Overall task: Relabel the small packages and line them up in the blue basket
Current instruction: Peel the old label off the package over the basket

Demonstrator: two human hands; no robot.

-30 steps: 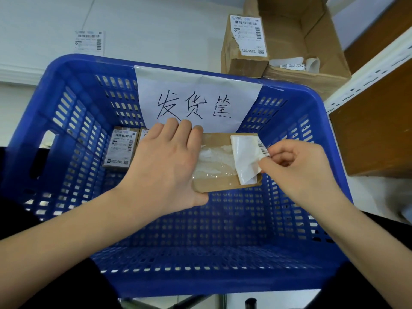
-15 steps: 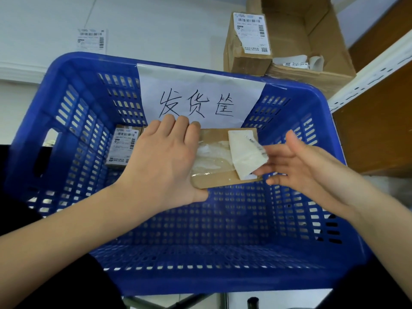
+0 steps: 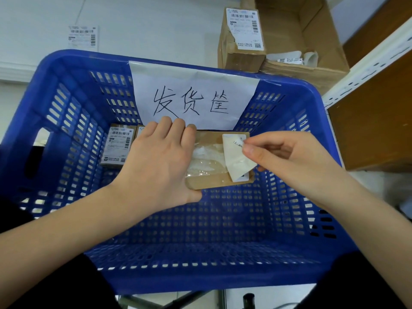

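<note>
Over the blue basket [image 3: 66,70], my left hand [image 3: 156,159] grips the small cardboard package [image 3: 207,181] by its edge while my right hand [image 3: 287,157] pinches the half-peeled label [image 3: 234,159]. The package looks light and stiff; the label looks thin and tearable, best drawn from its free corner. I count two labelled packages [image 3: 117,144] already lined up inside.

Our left hand [image 3: 156,161] hides the left part of the brown package [image 3: 214,184] and most of the second small box [image 3: 140,130] at ten o'clock. The label [image 3: 236,157] print is too small for us to read.
</note>
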